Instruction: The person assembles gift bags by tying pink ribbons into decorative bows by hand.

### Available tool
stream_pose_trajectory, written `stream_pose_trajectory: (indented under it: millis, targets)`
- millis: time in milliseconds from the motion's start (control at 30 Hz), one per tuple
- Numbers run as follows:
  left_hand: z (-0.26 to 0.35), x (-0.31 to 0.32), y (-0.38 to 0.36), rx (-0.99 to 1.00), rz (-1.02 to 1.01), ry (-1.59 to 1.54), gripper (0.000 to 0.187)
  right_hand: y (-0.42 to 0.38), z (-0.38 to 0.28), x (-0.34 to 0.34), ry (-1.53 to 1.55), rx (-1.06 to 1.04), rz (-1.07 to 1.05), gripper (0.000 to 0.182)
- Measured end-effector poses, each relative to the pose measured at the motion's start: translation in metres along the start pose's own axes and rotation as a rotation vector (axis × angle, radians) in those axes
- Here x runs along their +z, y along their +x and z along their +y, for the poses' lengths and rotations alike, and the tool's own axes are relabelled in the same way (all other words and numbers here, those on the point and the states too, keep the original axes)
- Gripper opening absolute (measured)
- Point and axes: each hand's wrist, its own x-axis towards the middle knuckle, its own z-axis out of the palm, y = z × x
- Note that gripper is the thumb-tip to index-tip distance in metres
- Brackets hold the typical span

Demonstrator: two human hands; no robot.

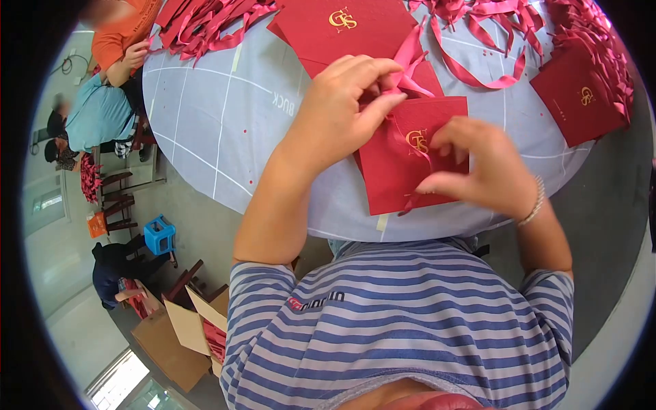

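A red bag (400,164) with a gold logo lies tilted near the table's front edge. At its top edge my left hand (352,102) pinches a pink ribbon (408,65) between thumb and fingers. Over the bag's right side is my right hand (482,164), slightly blurred, thumb and curled fingers apart, with nothing visible held between them. A short bit of ribbon shows at the bag's lower edge, below my right thumb. Just beyond my left hand lie more red bags (328,31), overlapping one another.
The round table (198,137) has a grey-blue checked cloth. Ribbon heaps (205,24) lie at its far side, and stacked ribboned bags (581,89) at the right. People stand or sit at the left, near a blue stool (159,235) and cardboard boxes (171,348).
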Motion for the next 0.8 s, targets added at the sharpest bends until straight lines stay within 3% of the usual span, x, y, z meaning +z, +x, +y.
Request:
stream_pose_trajectory:
  millis: [67, 133, 233, 267, 333, 433, 567, 633, 800]
  targets:
    - [-0.003, 0.007, 0.005, 0.246, -0.103, 0.229, 0.032, -0.010, -0.003, 0.028, -0.134, -0.047, 0.100, 0.034]
    - [-0.004, 0.014, 0.005, 0.295, -0.120, 0.322, 0.033, -0.016, 0.006, 0.053, -0.216, -0.060, 0.193, 0.023]
    - [-0.001, 0.018, 0.004, 0.338, -0.161, 0.507, 0.032, -0.018, 0.006, 0.054, -0.094, -0.125, 0.142, 0.016]
    - [-0.003, 0.019, 0.004, 0.326, -0.189, 0.500, 0.031, -0.018, 0.008, 0.054, -0.094, -0.126, 0.145, 0.016]
    - [-0.007, 0.020, 0.006, 0.311, -0.215, 0.496, 0.030, -0.022, 0.011, 0.053, 0.035, -0.340, -0.031, 0.014]
    - [-0.011, 0.020, 0.010, 0.194, -0.280, 0.380, 0.027, -0.026, 0.010, 0.049, 0.099, -0.512, -0.103, 0.013]
    - [-0.007, 0.021, 0.008, 0.068, -0.286, 0.270, 0.021, -0.031, 0.006, 0.045, 0.004, -0.510, -0.043, 0.017]
    - [-0.002, 0.021, 0.007, 0.020, -0.292, 0.253, 0.020, -0.037, 0.008, 0.037, 0.231, -0.011, -0.067, 0.021]
    - [0.004, 0.019, 0.008, -0.173, -0.333, 0.185, 0.022, -0.046, 0.033, -0.004, 0.268, 0.099, 0.128, 0.017]
